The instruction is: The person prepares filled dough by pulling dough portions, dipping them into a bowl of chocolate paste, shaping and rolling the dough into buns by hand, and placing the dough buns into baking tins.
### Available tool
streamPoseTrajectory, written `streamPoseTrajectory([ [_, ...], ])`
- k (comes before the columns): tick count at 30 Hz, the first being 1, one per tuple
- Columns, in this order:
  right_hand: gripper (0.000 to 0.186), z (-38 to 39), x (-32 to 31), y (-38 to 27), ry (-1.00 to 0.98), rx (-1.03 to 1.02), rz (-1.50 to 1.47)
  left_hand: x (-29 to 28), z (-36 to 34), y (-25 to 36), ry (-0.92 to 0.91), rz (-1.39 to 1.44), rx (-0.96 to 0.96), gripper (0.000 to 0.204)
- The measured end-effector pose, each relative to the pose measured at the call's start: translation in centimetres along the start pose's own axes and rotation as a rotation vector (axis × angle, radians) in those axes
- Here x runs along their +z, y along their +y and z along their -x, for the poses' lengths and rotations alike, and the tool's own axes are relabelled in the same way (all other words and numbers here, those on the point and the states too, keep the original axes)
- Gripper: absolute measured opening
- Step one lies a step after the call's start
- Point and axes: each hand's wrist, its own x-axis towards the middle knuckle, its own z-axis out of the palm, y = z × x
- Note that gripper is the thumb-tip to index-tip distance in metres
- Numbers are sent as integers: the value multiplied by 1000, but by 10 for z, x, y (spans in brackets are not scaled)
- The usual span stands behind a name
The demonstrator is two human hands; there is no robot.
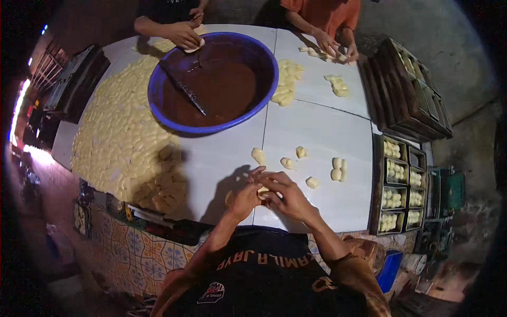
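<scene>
Dough (262, 192) (pale); between both hands (246, 199) (288, 196)

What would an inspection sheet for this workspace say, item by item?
Surface: white table with dark seams.
Job's things: small dough piece between left hand and right hand; flattened dough spread at left; blue basin with brown filling; sectioned tray holding dough balls.
Clutter: dark tool in the basin; stacked trays at far right.
Hands: both close on the dough piece.
Cables: nothing seen.
Surroundings: co-workers in dark and orange tops across the table; patterned tiles at lower left.
</scene>
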Motion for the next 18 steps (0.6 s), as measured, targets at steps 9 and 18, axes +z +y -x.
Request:
streamPoseTrajectory([
  [9,21,22,5,8,13,77,-140,-16,10,-22,-192,-97,-354,61],
  [18,11,28,1,11,149,238,-225,-15,-2,-26,-246,315,-379,39],
])
